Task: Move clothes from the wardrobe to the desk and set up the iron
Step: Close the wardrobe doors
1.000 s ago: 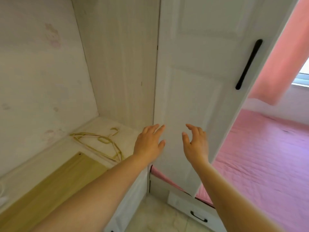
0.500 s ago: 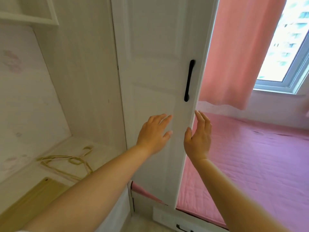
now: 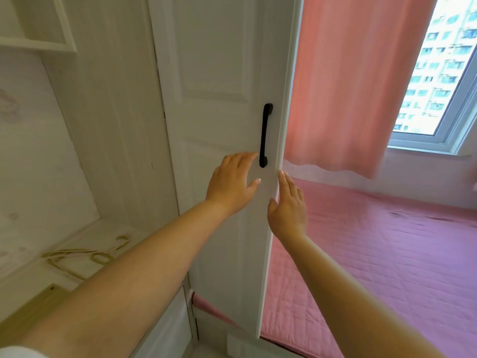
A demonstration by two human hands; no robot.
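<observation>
A tall white panelled wardrobe door (image 3: 222, 125) stands ajar at the centre of the view, its free edge running from twelve o'clock down toward six. The left hand (image 3: 232, 182) lies flat against the door's face with fingers straight and loosely spread, fingertips just beside the lower end of the slim black bar handle (image 3: 265, 135); no grasp on the handle is formed. The right hand (image 3: 287, 208), at about four o'clock from the left, has straight fingers together along the door's free edge, apparently touching it, thumb toward the front face. This two-handed placement looks meant to swing or steady the door rather than to pull by the handle.

No clothes and no iron are visible, so the task's own things cannot be located here; whatever the wardrobe holds lies out of view behind the door. At eight o'clock, pale yellow wire hangers (image 3: 85, 257) lie bare on a whitewashed wooden shelf (image 3: 31, 270). At three o'clock a pink curtain (image 3: 348, 86) hangs beside a window (image 3: 438, 73), above a pink quilted bedspread (image 3: 387, 254).
</observation>
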